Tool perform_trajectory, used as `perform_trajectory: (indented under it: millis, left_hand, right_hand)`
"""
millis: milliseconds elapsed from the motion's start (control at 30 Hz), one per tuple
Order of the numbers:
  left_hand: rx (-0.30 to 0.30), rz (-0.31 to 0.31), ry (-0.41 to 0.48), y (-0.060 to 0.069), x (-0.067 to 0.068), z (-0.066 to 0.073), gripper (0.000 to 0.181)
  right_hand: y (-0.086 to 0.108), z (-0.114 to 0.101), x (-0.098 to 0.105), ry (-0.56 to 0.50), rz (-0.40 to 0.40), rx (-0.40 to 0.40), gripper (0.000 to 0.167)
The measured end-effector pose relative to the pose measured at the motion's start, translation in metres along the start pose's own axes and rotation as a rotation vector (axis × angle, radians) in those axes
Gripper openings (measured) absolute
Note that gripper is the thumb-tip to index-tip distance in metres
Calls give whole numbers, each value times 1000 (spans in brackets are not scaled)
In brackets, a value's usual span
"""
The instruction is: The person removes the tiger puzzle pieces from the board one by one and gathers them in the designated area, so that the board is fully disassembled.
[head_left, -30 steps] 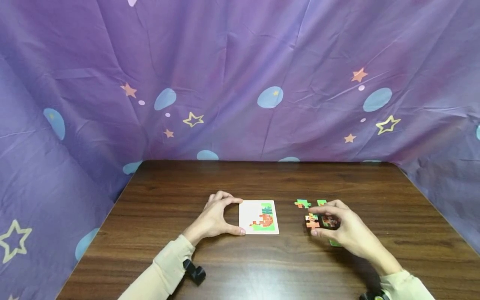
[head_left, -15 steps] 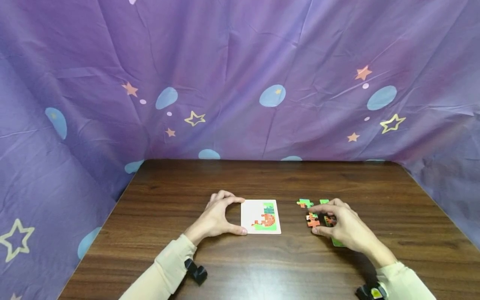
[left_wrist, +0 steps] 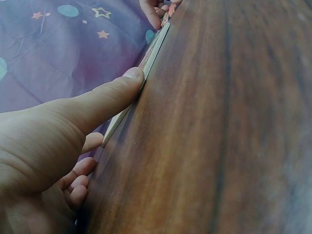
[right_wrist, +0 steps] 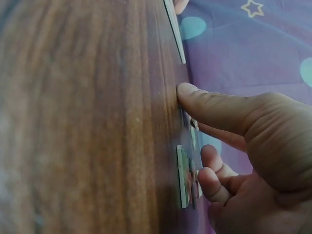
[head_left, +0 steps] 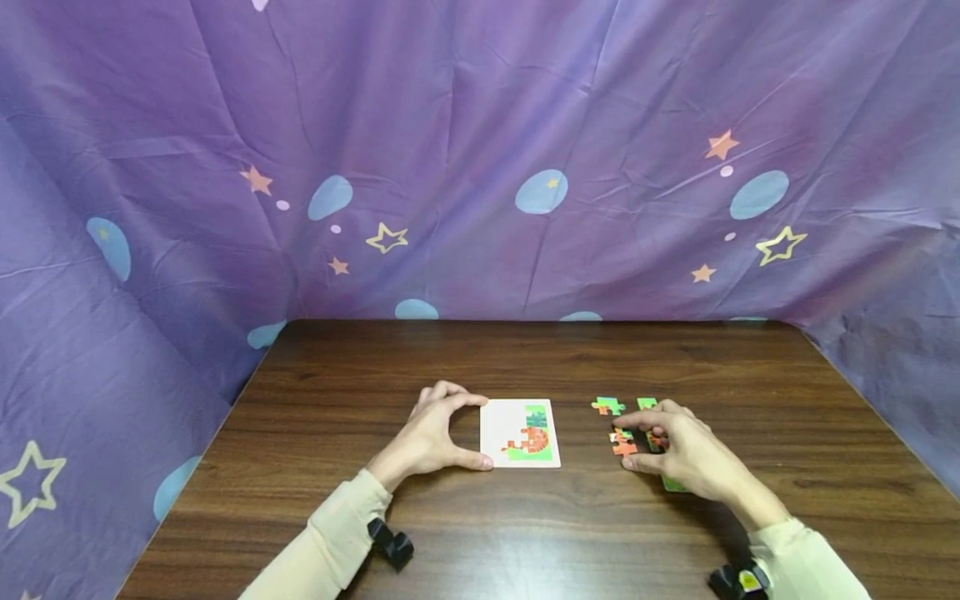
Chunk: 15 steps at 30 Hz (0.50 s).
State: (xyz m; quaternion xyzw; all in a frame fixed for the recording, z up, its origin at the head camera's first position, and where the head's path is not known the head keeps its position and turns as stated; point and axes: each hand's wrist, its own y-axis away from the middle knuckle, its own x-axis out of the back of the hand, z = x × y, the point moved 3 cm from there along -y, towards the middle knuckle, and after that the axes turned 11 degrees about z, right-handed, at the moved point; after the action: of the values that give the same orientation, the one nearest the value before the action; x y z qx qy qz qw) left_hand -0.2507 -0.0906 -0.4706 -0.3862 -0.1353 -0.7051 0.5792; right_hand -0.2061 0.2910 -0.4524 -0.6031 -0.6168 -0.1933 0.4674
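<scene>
A square white puzzle board [head_left: 497, 425] lies on the table, with orange and green pieces set in its right part. My left hand [head_left: 427, 433] holds the board's left side, its thumb [left_wrist: 124, 87] on the near corner and its index finger on the far one. To the right of the board, my right hand [head_left: 701, 458] has thumb and index finger around an orange puzzle piece [head_left: 624, 443] by its near and far edges. That thumb [right_wrist: 195, 95] reaches down to the tabletop. More pieces lie beneath the right palm, partly hidden.
A green and orange piece [head_left: 608, 406] lies beyond the right hand, and a green piece [head_left: 647, 403] beside it. Another green piece [head_left: 672, 484] shows under the palm. The brown wooden table [head_left: 465, 533] ends at a purple star-patterned cloth [head_left: 465, 250].
The orange piece between the right thumb and index finger has turned slightly and now looks flatter to the table. The right hand shifts only a little. The left hand stays on the board.
</scene>
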Motion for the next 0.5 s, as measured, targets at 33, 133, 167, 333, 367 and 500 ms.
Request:
perform_trajectory:
  millis: [33,133,167,333,367,500]
  left_hand:
    - [0,2,-2,0,0,0,96]
    - [-2,8,-5,0,-1,0,97]
    - [-2,10,-6,0,-1,0,97]
    - [0,6,-8,0,-1,0,97]
    - [0,4,-9,0,-1,0,97]
    - [0,0,-11,0,-1,0,97]
  right_hand:
    - [0,0,0,-7,-3,0,54]
    - [-1,1,0,-26,-11,0,53]
    - [-1,1,0,-29,-12,2,53]
    - [-2,2,1,-20,-13,11,53]
    - [-2,2,1,-17,-14,13,53]
    - [-3,2,1,-8,-18,14,53]
